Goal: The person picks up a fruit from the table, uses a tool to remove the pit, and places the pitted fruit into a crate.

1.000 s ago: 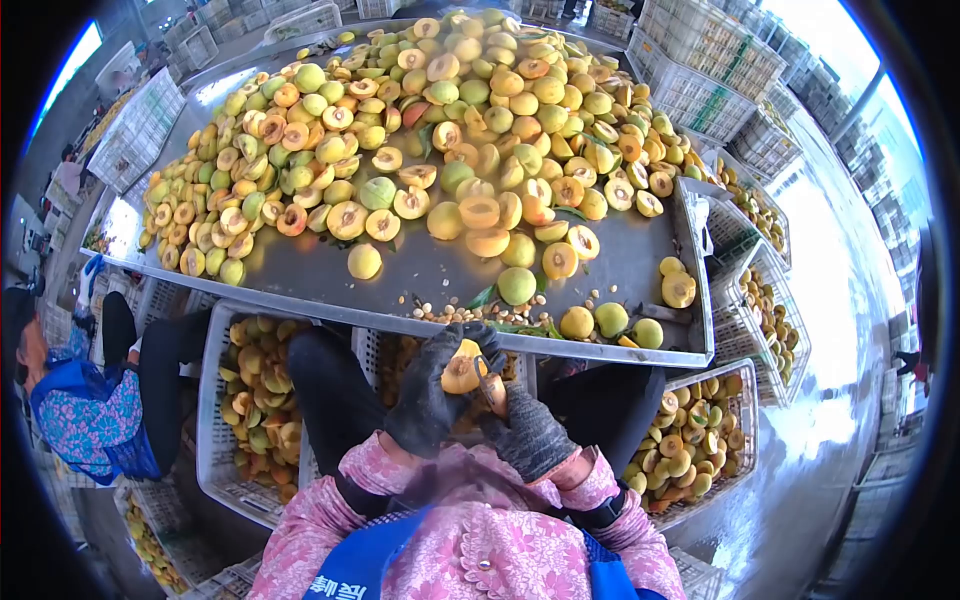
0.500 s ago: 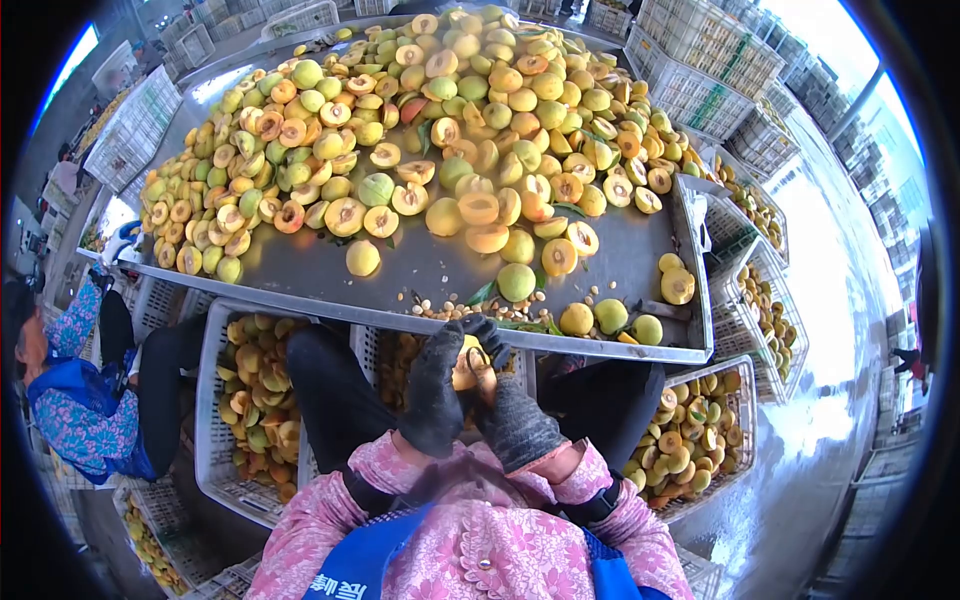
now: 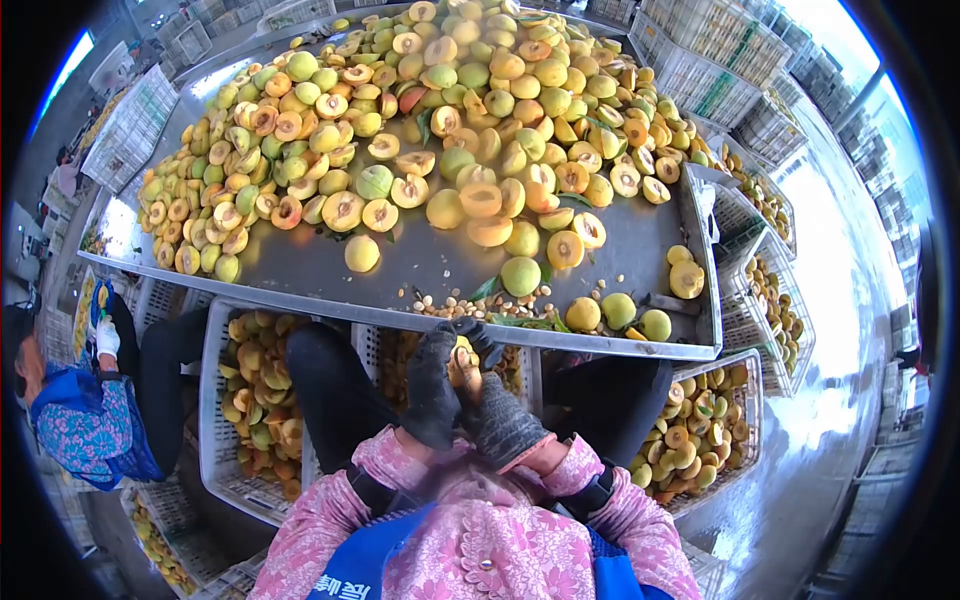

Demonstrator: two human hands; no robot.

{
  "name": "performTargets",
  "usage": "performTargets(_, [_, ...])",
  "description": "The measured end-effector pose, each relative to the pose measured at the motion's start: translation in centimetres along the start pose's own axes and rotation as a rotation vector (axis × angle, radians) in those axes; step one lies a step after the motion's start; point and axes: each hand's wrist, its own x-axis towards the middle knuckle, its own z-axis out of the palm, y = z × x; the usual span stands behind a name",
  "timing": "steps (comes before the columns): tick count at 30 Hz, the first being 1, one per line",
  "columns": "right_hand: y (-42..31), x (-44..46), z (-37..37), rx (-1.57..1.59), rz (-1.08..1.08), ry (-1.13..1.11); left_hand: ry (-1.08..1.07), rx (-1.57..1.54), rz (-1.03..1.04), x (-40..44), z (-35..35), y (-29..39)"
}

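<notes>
My left hand [image 3: 432, 390], in a dark grey glove, is closed around a yellow peach [image 3: 462, 345] just below the table's front edge. Pressed in beside it, my right hand [image 3: 503, 418] wears a grey knit glove and is closed too. What sits inside the right fingers is hidden; bare-looking fingertips show against the fruit. Loose peach pits [image 3: 455, 306] lie along the table edge just beyond my hands. A large heap of whole and halved peaches [image 3: 340, 211] covers the metal table [image 3: 330, 285].
Crates of peach halves stand at my left knee [image 3: 212, 400], between my legs and at my right [image 3: 757, 385]. More crates [image 3: 790, 345] line the table's right side. At left sits a co-worker [image 3: 85, 420] in a blue apron with a white glove. Stacked crates [image 3: 700, 75] rise behind.
My hands have shifted slightly, still together on the peach, and the fruit has turned a little. The co-worker's gloved hand has moved off the table edge toward their lap.
</notes>
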Motion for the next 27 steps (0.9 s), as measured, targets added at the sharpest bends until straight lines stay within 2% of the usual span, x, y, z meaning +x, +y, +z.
performTargets(3, [-0.3, -0.4, -0.7, -0.347, 0.006, -0.126, -0.022, -0.427, -0.241, -0.4, 0.8, 1.9])
performTargets(6, [-1.3, -0.6, -1.1, -0.295, 0.058, -0.107, -0.122, 0.098, 0.048, 0.3, -1.1, 0.8])
performTargets(8, [4.3, -0.6, 1.7, -0.194, 0.127, -0.111, -0.065, -0.105, -0.162, 0.4, -1.1, 0.7])
performTargets(9, [4.3, -0.6, 1.7, -0.161, 0.15, -0.125, -0.032, -0.207, -0.268, 0.4, -1.1, 0.7])
performTargets(12, [-1.5, -0.2, -1.5, -0.103, 0.195, -0.182, -0.084, -0.205, -0.237, 0.5, -1.2, 1.6])
performTargets(15, [-2.1, -0.2, -2.2, 0.155, 0.151, -0.221, -0.123, -0.035, -0.188, 0.6, -2.1, 0.9])
performTargets(18, [-3.6, -0.4, -3.0, 0.141, 0.125, -0.322, -0.117, -0.127, -0.282, 0.0, -2.1, 1.2])
performTargets(21, [-3.7, 0.1, -3.0, -0.155, 0.19, -0.401, -0.145, -0.028, -0.19, 0.0, -2.9, 0.1])
performTargets(24, [-0.9, 0.3, -1.8, 0.04, 0.121, -0.403, -0.135, -0.061, -0.251, 0.1, -3.1, 0.6])
performTargets(27, [-1.7, 0.0, -2.4, 0.234, 0.29, -0.523, -0.121, -0.047, -0.199, -0.3, -3.3, 0.0])
